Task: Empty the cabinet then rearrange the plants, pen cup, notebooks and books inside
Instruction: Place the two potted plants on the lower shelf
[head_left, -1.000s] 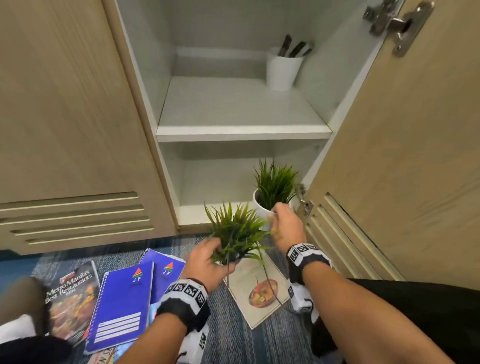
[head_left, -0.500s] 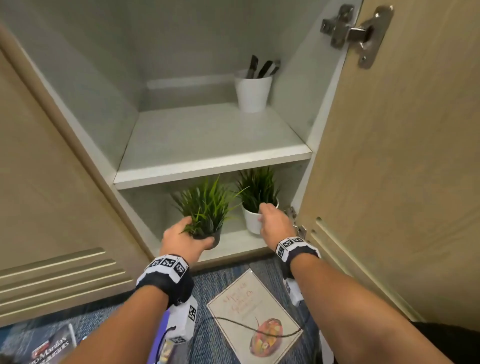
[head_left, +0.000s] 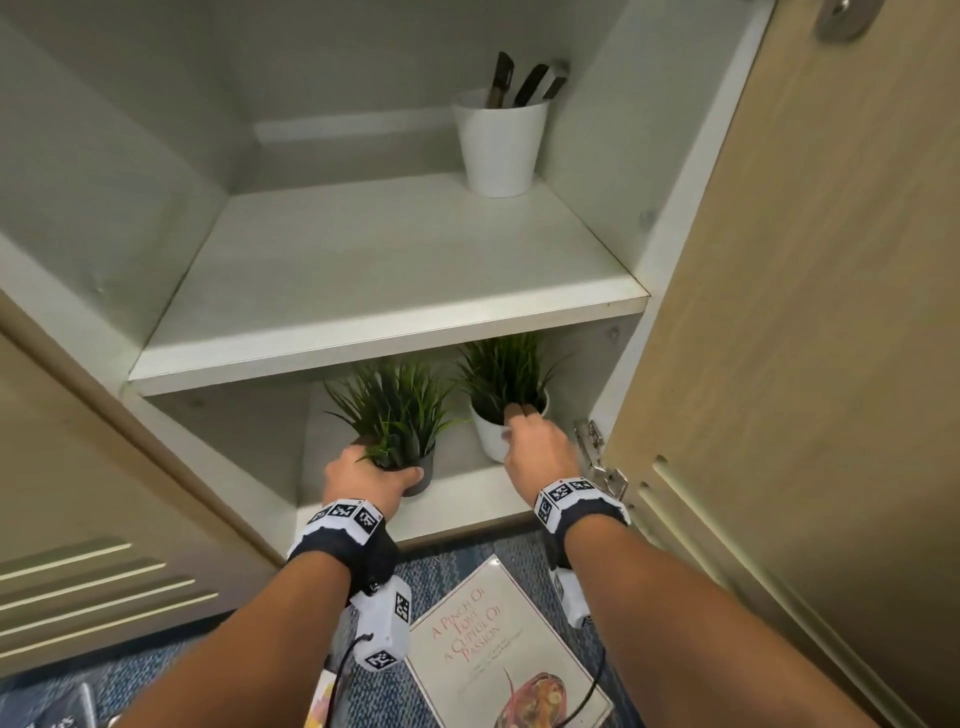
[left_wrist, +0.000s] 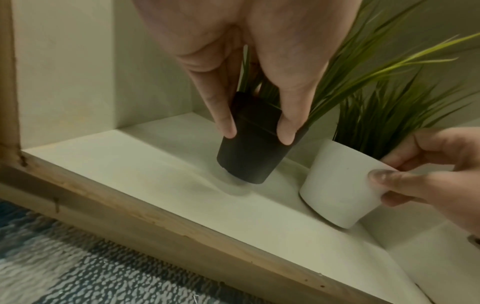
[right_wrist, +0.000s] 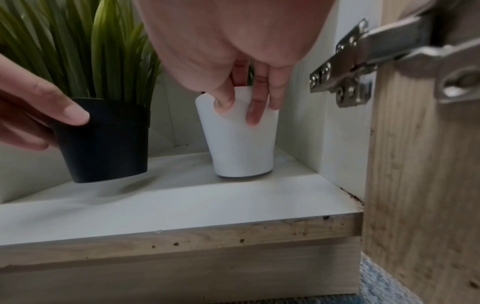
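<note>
My left hand (head_left: 371, 475) grips a black-potted grass plant (head_left: 400, 415) by its pot (left_wrist: 255, 152), held tilted just above the bottom shelf (head_left: 467, 501). My right hand (head_left: 535, 447) holds the rim of a white-potted grass plant (head_left: 501, 379); its white pot (right_wrist: 239, 142) stands on the same shelf at the right, near the cabinet wall. A white pen cup (head_left: 501, 143) with dark pens stands at the back right of the upper shelf (head_left: 363, 291). A cookbook (head_left: 511, 654) lies on the carpet below my arms.
The open cabinet door (head_left: 810, 312) stands close on the right, its metal hinge (right_wrist: 363, 61) beside my right hand. The shut neighbouring door (head_left: 78, 519) is on the left. Another book's corner (head_left: 57, 714) shows at the bottom left of the blue carpet (left_wrist: 78, 267).
Both hands carried the two plants from in front of the cabinet into the bottom compartment. The white pot came down onto the shelf; the black pot hangs just above it.
</note>
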